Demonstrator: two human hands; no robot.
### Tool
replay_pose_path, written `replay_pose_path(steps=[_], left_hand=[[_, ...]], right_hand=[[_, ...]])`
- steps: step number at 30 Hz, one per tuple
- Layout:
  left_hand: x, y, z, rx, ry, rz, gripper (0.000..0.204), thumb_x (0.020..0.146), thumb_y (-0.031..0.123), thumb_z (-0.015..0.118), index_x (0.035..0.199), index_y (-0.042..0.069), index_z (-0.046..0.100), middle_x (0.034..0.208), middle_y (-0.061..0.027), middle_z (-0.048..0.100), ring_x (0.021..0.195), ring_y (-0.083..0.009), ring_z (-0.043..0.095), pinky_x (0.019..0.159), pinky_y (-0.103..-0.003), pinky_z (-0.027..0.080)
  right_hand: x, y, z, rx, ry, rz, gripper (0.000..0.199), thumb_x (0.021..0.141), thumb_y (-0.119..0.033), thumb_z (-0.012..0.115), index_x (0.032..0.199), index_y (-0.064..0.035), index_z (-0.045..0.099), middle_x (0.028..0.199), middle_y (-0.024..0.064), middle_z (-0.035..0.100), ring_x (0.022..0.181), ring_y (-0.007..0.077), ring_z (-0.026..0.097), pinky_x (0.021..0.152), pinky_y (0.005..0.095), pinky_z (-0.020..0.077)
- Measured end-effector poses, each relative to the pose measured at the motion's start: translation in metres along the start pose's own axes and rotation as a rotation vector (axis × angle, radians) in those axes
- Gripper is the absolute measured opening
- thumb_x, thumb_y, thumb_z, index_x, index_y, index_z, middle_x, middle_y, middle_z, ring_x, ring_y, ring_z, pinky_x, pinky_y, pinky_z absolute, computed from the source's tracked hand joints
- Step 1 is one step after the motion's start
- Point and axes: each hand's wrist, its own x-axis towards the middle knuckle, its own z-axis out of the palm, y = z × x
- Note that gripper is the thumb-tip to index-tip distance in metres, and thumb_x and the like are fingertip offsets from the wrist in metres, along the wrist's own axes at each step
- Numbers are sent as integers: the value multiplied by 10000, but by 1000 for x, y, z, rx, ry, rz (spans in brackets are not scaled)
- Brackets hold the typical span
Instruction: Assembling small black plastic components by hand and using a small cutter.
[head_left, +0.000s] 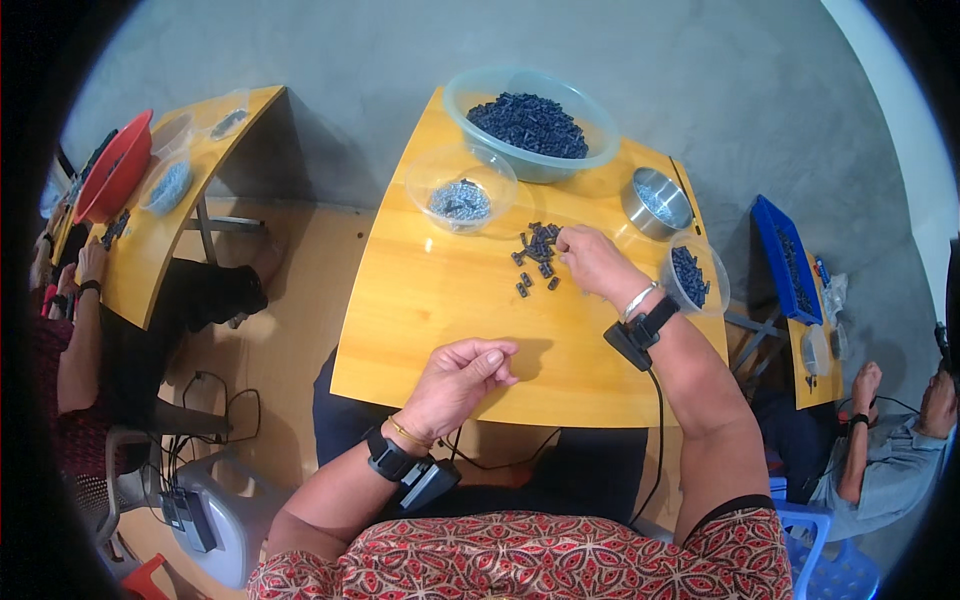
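Small black plastic parts (538,245) lie in a loose pile on the yellow table (420,305). My right hand (597,262) is at the right side of this pile, its fingers bent down and drawn together among the parts. Whatever its fingertips grip is hidden. Over the table's near edge I hold my left hand (465,378) closed, thumb pressed on the curled fingers. I cannot make out what, if anything, is inside it. A clear bowl (420,190) with small silvery pieces and a few black parts stands beyond the pile to the left.
At the back stands a large pale basin (605,135) heaped with black parts. On the right are a steel bowl (640,215) and a clear tub (715,270) of black parts. People work at side tables with a red basin (118,175) and a blue tray (775,245).
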Motion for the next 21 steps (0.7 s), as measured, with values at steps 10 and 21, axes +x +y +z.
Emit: replay_pose_path(steps=[10,21], left_hand=[[1,-3,1,38,-15,30,189,886,81,499,1021,-11,592,787,-50,578,759,-128,546,799,-316,475],[1,-7,4,162,-28,96,189,879,85,514,1017,-14,595,784,-49,578,760,-128,544,782,-303,474]], right_hand=[[-7,10,2,-16,-44,100,51,781,-41,481,796,0,508,738,201,555,730,384,534,655,397,437],[-3,-7,-3,-183,-156,103,130,774,-4,440,867,37,520,825,258,573,820,397,555,706,424,446]])
